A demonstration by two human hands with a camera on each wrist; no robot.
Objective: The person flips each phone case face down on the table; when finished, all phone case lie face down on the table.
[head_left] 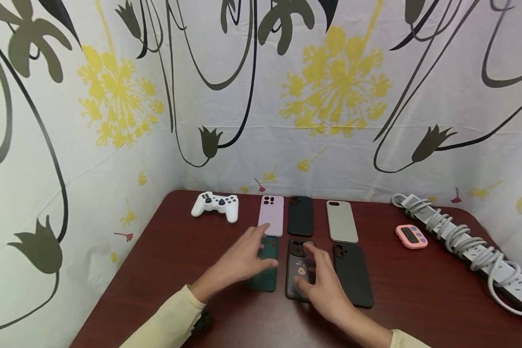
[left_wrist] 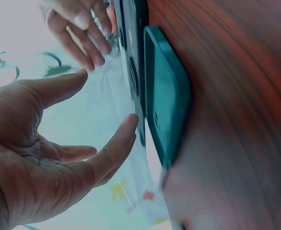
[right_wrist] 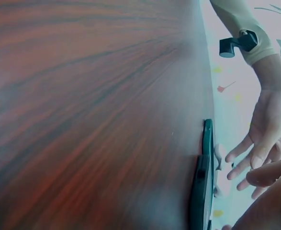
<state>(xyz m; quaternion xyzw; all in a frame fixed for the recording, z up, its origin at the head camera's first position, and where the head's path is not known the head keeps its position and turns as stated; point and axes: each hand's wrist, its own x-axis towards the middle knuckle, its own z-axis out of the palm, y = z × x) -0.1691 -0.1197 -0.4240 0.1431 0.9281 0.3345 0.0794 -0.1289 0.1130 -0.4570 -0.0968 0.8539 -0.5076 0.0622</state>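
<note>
Head view: left hand (head_left: pixel 248 258) spread wide, fingers straight, hovering over dark green phone case (head_left: pixel 265 270) in the near row, holding nothing. Right hand (head_left: pixel 322 282) resting on black phone with patterned back (head_left: pixel 299 270), thumb along its left edge, fingers relaxed over its right side; whether that amounts to a grip, cannot tell. Black case (head_left: pixel 353 275) just beside, to the right. Far row: pink case (head_left: pixel 271 215), black case (head_left: pixel 300 216), grey case (head_left: pixel 341 221), laid flat in two neat rows on dark wood table (head_left: pixel 417 299), likely for easy comparison and picking. White game controller (head_left: pixel 215 205) far left, pink timer (head_left: pixel 411 237) and power strip wrapped in its cable (head_left: pixel 461 241) well apart at right.

Left wrist view: open palm (left_wrist: pixel 39 143) clearly off the table, fingers extended, a gap showing between fingertips and teal-green case (left_wrist: pixel 166 96) — something not plain from the head camera. Other hand's fingers (left_wrist: pixel 83 33) at the next item along.

Right wrist view: mostly bare tabletop (right_wrist: pixel 92 105); thin dark edge of the phone (right_wrist: pixel 205 182) lying flat; opposite hand (right_wrist: pixel 262 143) with splayed fingers beyond, and a dark clip at its sleeve cuff (right_wrist: pixel 238 43), unseen elsewhere.
</note>
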